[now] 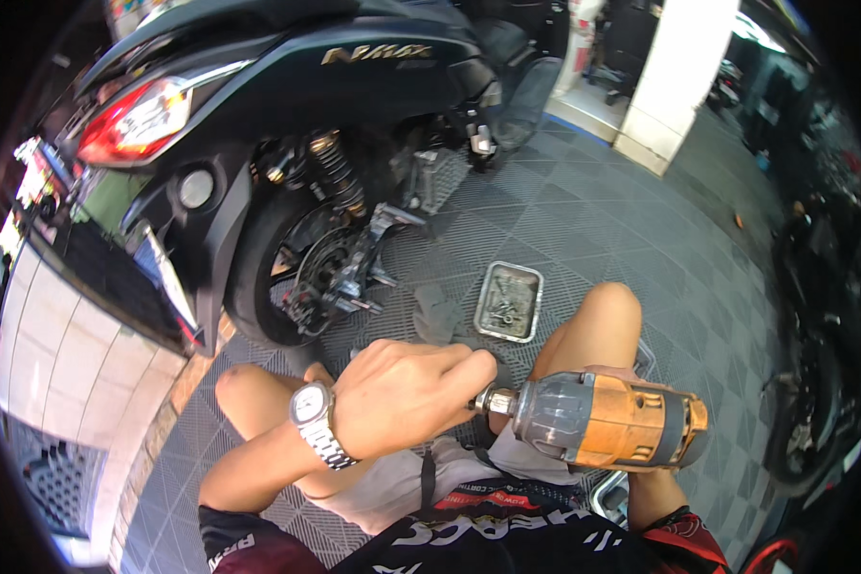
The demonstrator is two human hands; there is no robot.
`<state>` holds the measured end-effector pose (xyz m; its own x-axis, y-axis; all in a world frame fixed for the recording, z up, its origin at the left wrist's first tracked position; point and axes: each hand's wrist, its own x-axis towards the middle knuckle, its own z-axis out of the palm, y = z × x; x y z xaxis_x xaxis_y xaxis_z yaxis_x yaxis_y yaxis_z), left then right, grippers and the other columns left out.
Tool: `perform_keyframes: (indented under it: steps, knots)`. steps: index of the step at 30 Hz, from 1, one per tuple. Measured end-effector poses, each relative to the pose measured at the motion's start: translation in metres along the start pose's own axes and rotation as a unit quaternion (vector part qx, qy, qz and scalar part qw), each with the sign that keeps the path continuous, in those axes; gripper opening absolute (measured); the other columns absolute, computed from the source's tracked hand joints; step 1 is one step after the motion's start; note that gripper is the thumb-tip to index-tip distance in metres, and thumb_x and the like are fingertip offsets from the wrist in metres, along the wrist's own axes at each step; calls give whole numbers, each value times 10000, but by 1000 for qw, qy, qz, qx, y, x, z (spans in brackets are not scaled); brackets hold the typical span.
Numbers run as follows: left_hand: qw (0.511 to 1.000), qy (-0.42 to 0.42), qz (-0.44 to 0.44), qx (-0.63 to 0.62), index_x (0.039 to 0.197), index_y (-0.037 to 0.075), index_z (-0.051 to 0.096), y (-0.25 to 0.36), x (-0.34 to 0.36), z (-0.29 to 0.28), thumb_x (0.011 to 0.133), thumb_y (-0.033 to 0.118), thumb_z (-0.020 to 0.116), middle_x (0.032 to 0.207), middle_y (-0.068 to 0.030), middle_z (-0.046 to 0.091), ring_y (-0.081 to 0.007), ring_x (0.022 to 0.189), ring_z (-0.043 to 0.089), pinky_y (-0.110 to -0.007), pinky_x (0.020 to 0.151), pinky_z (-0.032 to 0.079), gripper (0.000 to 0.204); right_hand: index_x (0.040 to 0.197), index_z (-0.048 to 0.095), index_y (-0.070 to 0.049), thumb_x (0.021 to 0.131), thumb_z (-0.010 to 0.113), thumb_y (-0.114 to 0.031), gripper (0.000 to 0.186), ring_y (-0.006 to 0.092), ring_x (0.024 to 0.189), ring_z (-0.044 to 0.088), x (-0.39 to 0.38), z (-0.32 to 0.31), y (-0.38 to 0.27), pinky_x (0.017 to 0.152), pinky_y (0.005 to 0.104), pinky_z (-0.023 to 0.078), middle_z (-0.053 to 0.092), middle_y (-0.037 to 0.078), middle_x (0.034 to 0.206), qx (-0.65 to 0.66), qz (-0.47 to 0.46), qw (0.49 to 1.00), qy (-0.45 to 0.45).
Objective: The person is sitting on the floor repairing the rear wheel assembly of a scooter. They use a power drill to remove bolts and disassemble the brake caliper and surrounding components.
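Head view showed the left hand (411, 387) curled around a silver metal socket (499, 401) on an orange-and-grey power driver (612, 421), which the mostly hidden right hand (653, 482) grasped; beyond, a rectangular silver tray (504, 336) lay on the grey ribbed floor (603, 230).

From the left hand (407, 390), the left knee (243, 386) blocks nine o'clock and the wheel (253, 258) ten. The power tool (617, 419) fills three, the right knee (610, 311) two. A hand could pass at twelve, over the floor (454, 258) between wheel and metal tray (504, 336).
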<state>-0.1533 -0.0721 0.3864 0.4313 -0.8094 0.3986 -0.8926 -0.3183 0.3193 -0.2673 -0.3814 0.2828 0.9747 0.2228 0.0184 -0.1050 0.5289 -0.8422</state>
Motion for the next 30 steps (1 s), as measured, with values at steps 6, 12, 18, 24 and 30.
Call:
perform_keyframes:
  steps: [6,12,18,24,30]
  knots:
    - [986,-131,-83,-62,915,49,468,-2,-24,14,741,197,720,527,-94,526,-343,473,560,-448,418,418,340,1290,512,2,868,640,-171,473,270,1005,664,62,37,-35,881,352,541,644,161,1157,-441,-81,865,-225]
    - [943,-123,-119,-286,988,-8,508,-22,-58,54,772,204,655,557,-149,557,-393,527,566,-462,474,447,336,1325,522,-53,812,639,-115,529,300,828,700,134,59,-40,697,379,550,701,126,944,-545,-97,719,-420]
    - [950,-157,-133,-235,1091,1,514,-65,-47,70,783,230,642,593,-187,568,-378,617,607,-452,559,475,404,1348,513,-60,754,695,-159,629,299,909,692,157,37,-15,809,384,547,688,150,1048,-451,0,806,-383]
    - [994,44,-101,-5,1080,20,511,-129,-1,67,759,172,740,940,-154,563,-327,842,594,-400,715,495,423,1142,569,-4,841,701,-121,348,145,695,575,146,-22,98,604,293,496,645,106,965,-57,93,994,19]
    - [705,302,-533,-358,952,31,495,-164,-31,125,893,205,678,777,-19,509,-109,677,513,-286,578,446,260,1099,531,-31,856,679,-147,307,157,597,517,201,-59,178,554,335,472,599,112,906,199,65,962,178]
